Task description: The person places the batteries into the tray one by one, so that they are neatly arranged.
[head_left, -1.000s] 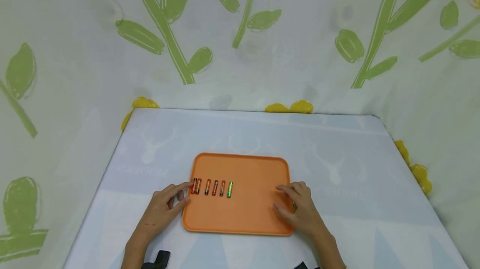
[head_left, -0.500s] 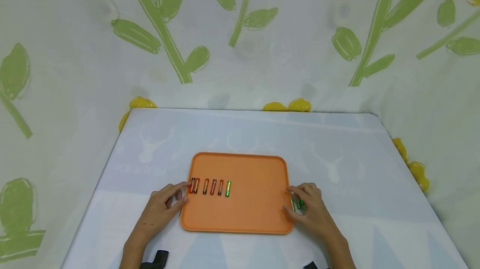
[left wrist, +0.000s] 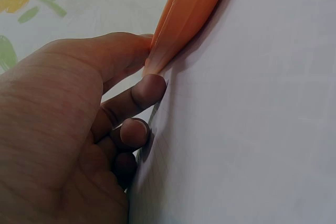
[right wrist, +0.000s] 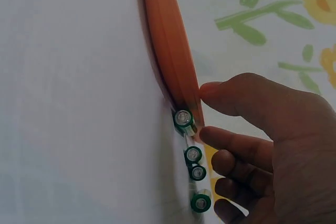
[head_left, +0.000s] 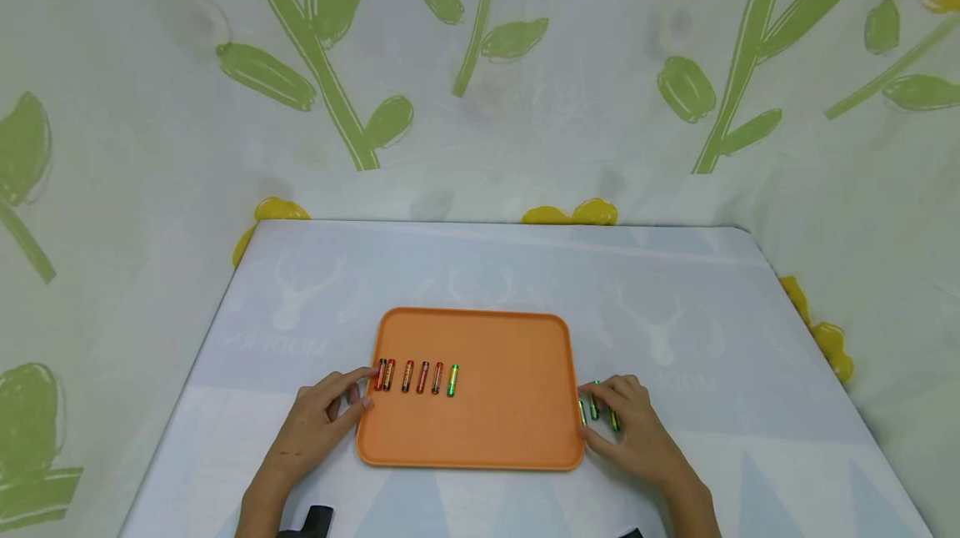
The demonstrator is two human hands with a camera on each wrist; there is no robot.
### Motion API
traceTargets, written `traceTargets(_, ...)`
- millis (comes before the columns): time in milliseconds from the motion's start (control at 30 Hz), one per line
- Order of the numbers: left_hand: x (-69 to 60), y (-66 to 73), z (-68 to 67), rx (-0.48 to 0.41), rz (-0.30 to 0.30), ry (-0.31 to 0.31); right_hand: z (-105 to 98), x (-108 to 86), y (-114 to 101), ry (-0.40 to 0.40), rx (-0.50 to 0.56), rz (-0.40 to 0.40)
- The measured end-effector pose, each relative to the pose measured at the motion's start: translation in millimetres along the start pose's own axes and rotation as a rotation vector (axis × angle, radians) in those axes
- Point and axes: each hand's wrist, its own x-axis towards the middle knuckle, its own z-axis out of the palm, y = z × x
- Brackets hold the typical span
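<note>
An orange tray (head_left: pixel 510 413) lies on the table, with several red-and-black batteries (head_left: pixel 407 376) and one green battery (head_left: pixel 453 380) standing out in a row on its left half. My left hand (head_left: pixel 303 434) touches the tray's left edge with thumb and forefinger, the other fingers loosely bent. At the right edge, my right hand (head_left: pixel 645 438) hovers with thumb and forefinger apart, around green batteries (head_left: pixel 595 406) beside the tray. In the right wrist view, several green batteries (right wrist: pixel 193 154) show their ends; none is visibly held.
The table (head_left: pixel 645 271) has a pale patterned cover. Behind it hangs white cloth (head_left: pixel 562 121) with green leaves and yellow flowers. Dark objects (head_left: pixel 318 519) show near my wrists at the bottom of the head view.
My right hand has moved right, from above the tray to its right edge, uncovering more green batteries. My left hand keeps its place at the left edge. The head view has shifted slightly.
</note>
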Motion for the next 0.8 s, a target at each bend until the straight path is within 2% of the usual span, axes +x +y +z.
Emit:
traceTargets(300,0.3,1.5,-0.9,0.013,0.002,-0.003,-8,-2.2,-8,-0.064,0.006,0.022)
traceTargets(433,4.5,2.5,-3.9,0.023,0.001,0.013,-8,1.6,-2,-0.079,0.011,0.018)
traceTargets(633,4.3,1.5,-3.2,0.0,0.034,0.032,-1,-3.7,13,-0.073,-0.04,-0.032)
traceTargets(800,-0.9,-0.6,2.2,0.013,0.017,0.036,0,-10.3,14,-0.046,-0.062,-0.029)
